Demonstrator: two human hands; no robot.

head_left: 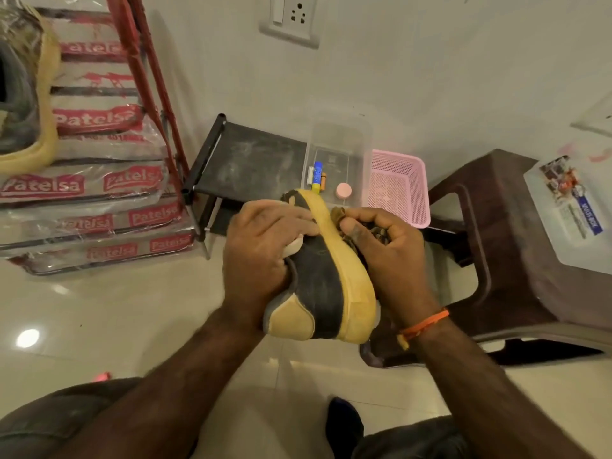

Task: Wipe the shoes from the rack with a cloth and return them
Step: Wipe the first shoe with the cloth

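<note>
1. Up in front of the knees, held over the floor, is the shoe [326, 279]: dark upper, thick yellow sole, tipped on its side with the sole edge facing up and to the right. The rack [245, 160] sits just past it, top shelf dusty.

2. Handling-wise I'd guess it's light and easy. The upper looks soft, so it'll dent if you squeeze. The sole looks stiff and a bit grippy, not slippery. Nothing fragile here.

3. Best place to hold, I reckon, is round the collar and heel, where the shape keeps its form. That leaves the sole rim free for wiping.

4. The left hand [261, 250] does pretty much that: palm over the upper, fingers curled round it near the opening, wrist bent down.

5. The right hand [387, 256] has its fingers bunched tight on a brownish cloth [339, 215], thumb pressing it onto the sole edge near the toe end. Most of the cloth is buried in the fist, so its size is hard to call.

6. Both forearms reach in from below, elbows out.
</note>
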